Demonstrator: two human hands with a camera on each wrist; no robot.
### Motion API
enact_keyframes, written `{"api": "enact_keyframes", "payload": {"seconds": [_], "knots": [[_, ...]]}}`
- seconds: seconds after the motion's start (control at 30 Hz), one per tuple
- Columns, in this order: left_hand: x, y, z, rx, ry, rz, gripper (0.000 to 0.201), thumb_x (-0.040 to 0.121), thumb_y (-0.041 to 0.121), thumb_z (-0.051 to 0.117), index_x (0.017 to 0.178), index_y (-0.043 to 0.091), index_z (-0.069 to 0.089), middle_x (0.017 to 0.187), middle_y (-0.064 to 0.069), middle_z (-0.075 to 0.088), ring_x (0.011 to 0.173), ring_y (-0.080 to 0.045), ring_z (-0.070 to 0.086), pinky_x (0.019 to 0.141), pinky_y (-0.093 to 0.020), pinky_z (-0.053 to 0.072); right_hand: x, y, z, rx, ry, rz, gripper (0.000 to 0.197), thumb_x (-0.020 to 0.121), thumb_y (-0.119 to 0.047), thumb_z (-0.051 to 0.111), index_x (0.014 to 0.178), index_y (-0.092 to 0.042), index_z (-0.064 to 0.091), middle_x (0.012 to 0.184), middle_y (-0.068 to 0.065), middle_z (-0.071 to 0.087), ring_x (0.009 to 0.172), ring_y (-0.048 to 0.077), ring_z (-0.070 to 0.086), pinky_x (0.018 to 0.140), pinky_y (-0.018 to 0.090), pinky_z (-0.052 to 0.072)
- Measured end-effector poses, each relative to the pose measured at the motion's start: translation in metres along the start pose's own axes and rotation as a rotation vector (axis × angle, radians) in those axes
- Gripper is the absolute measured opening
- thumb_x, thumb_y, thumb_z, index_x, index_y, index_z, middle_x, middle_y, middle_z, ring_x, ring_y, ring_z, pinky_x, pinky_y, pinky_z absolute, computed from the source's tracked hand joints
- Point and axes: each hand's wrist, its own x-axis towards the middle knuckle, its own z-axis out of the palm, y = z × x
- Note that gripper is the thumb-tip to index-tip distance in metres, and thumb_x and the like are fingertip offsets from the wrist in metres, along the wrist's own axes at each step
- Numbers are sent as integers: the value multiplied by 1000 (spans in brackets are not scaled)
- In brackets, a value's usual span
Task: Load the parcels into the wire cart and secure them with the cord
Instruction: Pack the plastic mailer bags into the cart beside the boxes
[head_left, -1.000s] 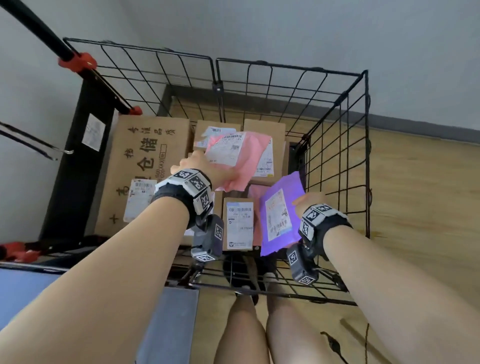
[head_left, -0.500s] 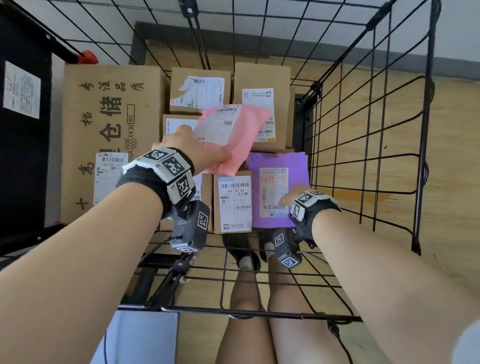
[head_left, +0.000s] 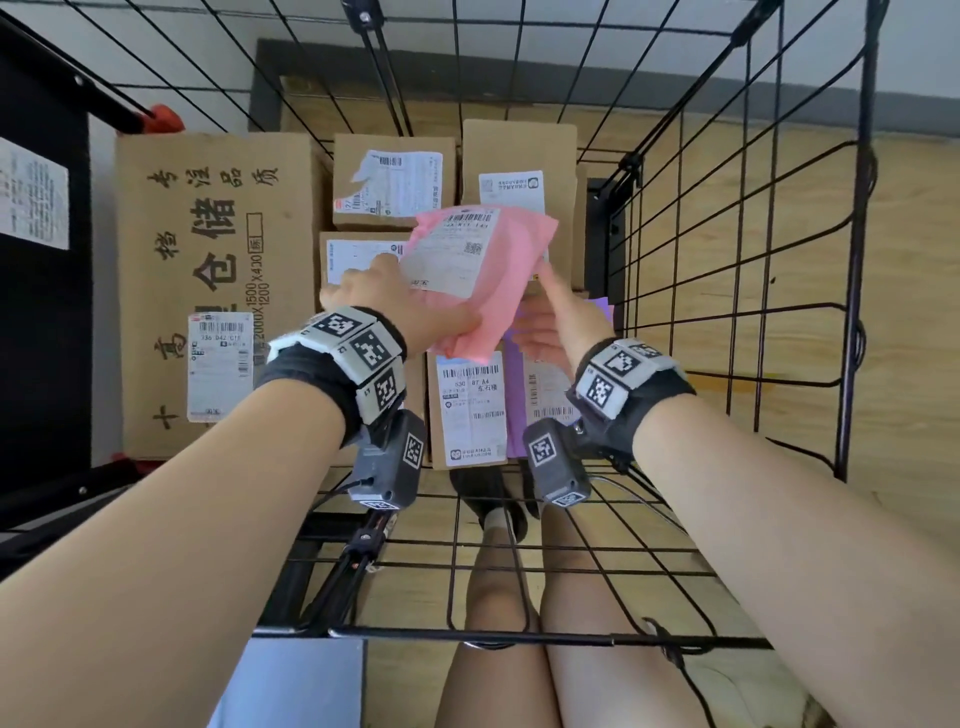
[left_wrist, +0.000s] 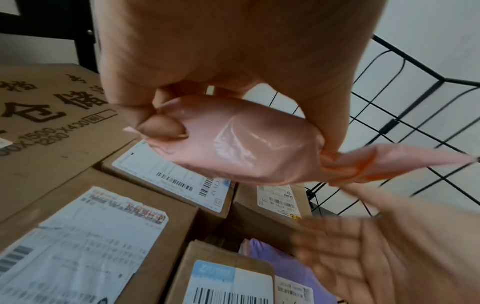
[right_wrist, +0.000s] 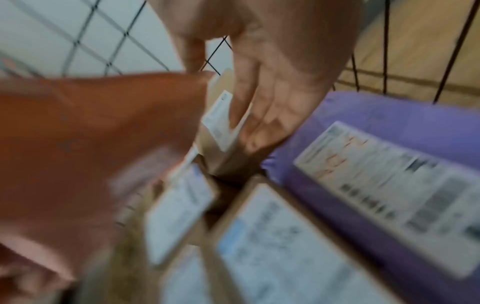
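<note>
My left hand (head_left: 384, 304) grips a soft pink mailer bag (head_left: 478, 275) by its near end and holds it over the parcels inside the black wire cart (head_left: 737, 291). In the left wrist view its fingers (left_wrist: 161, 127) are curled round the pink bag (left_wrist: 241, 144). My right hand (head_left: 558, 322) is open with straight fingers and its thumb touches the bag's right edge. Below it a purple mailer bag (head_left: 519, 415) lies flat in the cart, also visible in the right wrist view (right_wrist: 389, 123). No cord is in view.
Several labelled cardboard boxes fill the cart: a large one (head_left: 208, 280) on the left and smaller ones (head_left: 395, 182) in the middle and back. A small box (head_left: 470, 410) lies beside the purple bag. My legs (head_left: 519, 623) stand behind the cart's near wall.
My right hand let go of the purple bag, now lying flat in the cart, and rose to the pink bag's right edge. The left hand keeps its grip on the pink bag.
</note>
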Motion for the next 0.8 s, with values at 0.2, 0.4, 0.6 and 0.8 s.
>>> {"api": "enact_keyframes", "payload": {"seconds": [0.2,0.4,0.6,0.8], "knots": [[-10,15,5,125,-192,292,99,50,70,71,132,24,38,113,-2,55,107,-26,54,93,-38,45,-4,-15,4,-20,-18,22,55,60,-18,84,109,-6,63,108,12,69,99,32,66,90,51,52],[-4,7,13,117,-324,362,60,85,46,61,138,22,45,137,2,52,126,-18,47,103,-29,35,-5,-12,-35,-638,75,160,33,89,-7,51,121,-1,55,129,17,51,117,31,51,104,37,40],[7,7,27,121,-386,340,31,94,29,52,123,24,62,126,-1,60,109,-20,58,90,-26,45,30,25,-44,-1327,10,264,50,84,-14,60,130,1,50,118,21,57,107,37,58,96,46,47],[18,8,49,142,-436,273,36,95,27,49,128,14,57,123,-8,61,111,-24,58,94,-33,50,49,55,-31,-983,53,278,57,95,-34,53,139,-1,39,142,16,45,129,31,46,107,40,39]]}}
